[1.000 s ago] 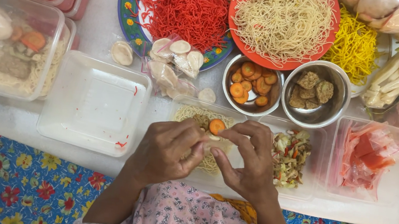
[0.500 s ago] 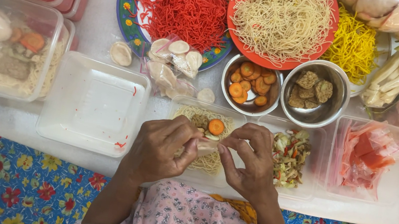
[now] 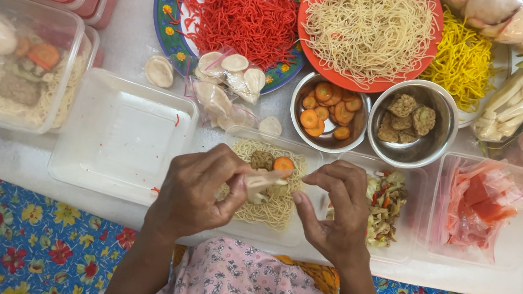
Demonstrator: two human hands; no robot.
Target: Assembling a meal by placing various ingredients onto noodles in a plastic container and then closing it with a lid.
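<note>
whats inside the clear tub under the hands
The tub holds pale noodles, a brown patty and a carrot slice. The left hand and right hand cover the rest.

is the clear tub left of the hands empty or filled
Empty: the clear tub shows only its bare white base, unlike the noodle container under the hands.

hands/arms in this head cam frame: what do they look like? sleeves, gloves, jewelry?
Both hands bare: left hand and right hand show no gloves, rings or watch. Forearms uncovered; no sleeve reaches them in view. The garment below is pink with a small floral print.
</note>
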